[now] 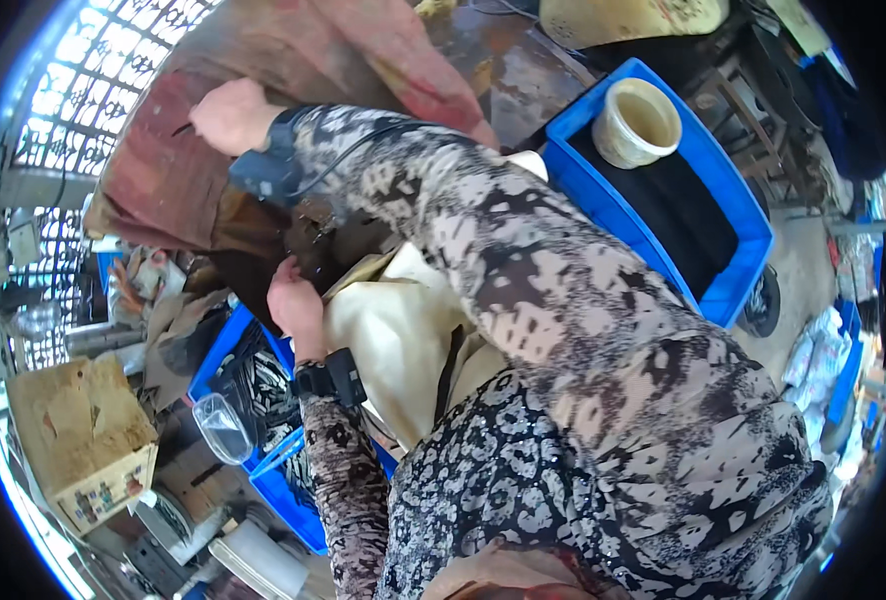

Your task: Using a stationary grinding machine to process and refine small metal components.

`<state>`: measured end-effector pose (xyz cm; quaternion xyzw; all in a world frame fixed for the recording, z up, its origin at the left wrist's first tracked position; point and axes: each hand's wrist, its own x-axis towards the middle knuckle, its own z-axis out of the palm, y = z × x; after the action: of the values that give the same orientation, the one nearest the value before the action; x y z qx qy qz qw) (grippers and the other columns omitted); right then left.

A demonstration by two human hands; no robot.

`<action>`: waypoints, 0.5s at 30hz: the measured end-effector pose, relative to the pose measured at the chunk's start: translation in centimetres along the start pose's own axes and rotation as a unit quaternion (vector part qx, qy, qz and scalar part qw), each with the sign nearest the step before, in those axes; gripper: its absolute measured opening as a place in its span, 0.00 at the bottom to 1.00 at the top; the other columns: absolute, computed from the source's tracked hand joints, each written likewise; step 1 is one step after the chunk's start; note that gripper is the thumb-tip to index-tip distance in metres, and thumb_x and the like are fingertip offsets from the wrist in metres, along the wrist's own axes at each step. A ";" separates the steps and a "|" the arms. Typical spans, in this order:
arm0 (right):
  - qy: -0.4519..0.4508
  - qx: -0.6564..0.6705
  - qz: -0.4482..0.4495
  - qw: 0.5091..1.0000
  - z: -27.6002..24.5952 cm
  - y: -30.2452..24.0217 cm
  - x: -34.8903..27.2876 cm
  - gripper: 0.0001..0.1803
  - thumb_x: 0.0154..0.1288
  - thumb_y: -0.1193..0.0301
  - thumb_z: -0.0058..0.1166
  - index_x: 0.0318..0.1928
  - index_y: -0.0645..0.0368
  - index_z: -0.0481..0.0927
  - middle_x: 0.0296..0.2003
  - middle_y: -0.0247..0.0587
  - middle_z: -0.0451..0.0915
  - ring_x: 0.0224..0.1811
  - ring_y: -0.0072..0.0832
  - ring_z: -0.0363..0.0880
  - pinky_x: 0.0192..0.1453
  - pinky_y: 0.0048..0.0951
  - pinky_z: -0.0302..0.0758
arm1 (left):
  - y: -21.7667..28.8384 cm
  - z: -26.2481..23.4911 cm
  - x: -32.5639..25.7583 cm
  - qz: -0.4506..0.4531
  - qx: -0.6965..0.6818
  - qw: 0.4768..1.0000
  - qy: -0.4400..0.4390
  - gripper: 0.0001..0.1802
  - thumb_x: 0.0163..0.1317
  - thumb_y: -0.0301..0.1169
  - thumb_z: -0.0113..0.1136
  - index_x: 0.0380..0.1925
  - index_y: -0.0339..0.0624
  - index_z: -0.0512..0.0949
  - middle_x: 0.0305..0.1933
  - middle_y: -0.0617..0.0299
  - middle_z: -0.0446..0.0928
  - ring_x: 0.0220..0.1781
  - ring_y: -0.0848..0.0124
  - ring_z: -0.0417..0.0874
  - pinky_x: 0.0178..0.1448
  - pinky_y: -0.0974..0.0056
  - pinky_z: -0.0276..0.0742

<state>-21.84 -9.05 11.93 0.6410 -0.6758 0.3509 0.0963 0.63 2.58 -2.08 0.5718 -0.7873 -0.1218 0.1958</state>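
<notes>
My right arm reaches across to the upper left. There my right hand [233,116] is closed over a stained reddish-brown cloth [158,185], with the tip of a small dark thing sticking out of the fingers. Lower down, beside a dark hollow under the cloth, is my left hand [296,312]. Its fingers look curled, and what they hold, if anything, is hidden. A cream-coloured sheet [388,330] lies over my lap, just right of the left hand. Both wrists wear dark strapped devices.
A blue crate [663,262] at the right holds a cream tub [637,124]. Another blue crate [225,345] at lower left contains many dark narrow pieces, with a clear plastic container [223,428] at its edge. A wooden box [83,435] stands farther left, near a latticed window [93,90].
</notes>
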 end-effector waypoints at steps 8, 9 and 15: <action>-0.046 0.007 -0.072 0.996 -0.4 0.5 -0.6 0.12 0.63 0.61 0.52 0.38 0.50 0.85 0.36 0.44 0.84 0.42 0.46 0.82 0.39 0.45 0.76 | 0.5 -0.2 -0.4 0.015 0.034 0.999 0.004 0.16 0.57 0.25 0.51 0.43 0.51 0.82 0.39 0.59 0.83 0.44 0.60 0.83 0.46 0.57 0.79; -0.052 0.007 -0.067 0.996 -0.5 0.3 -0.7 0.12 0.64 0.60 0.51 0.39 0.50 0.84 0.36 0.43 0.84 0.42 0.46 0.82 0.40 0.45 0.76 | 0.4 -0.5 -0.7 0.009 0.035 0.999 0.009 0.16 0.57 0.25 0.51 0.43 0.51 0.82 0.39 0.59 0.83 0.44 0.60 0.83 0.46 0.57 0.79; -0.078 0.005 -0.042 0.996 -1.1 0.4 -0.1 0.14 0.66 0.58 0.50 0.40 0.51 0.83 0.36 0.43 0.83 0.42 0.46 0.81 0.41 0.45 0.76 | 1.0 -0.6 -0.3 0.014 0.039 0.999 0.007 0.16 0.57 0.25 0.51 0.43 0.51 0.82 0.40 0.60 0.83 0.45 0.60 0.83 0.47 0.57 0.79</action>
<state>-22.53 -8.37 12.56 0.6950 -0.6516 0.2991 0.0549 0.16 3.23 -1.16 0.5684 -0.7981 -0.0847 0.1807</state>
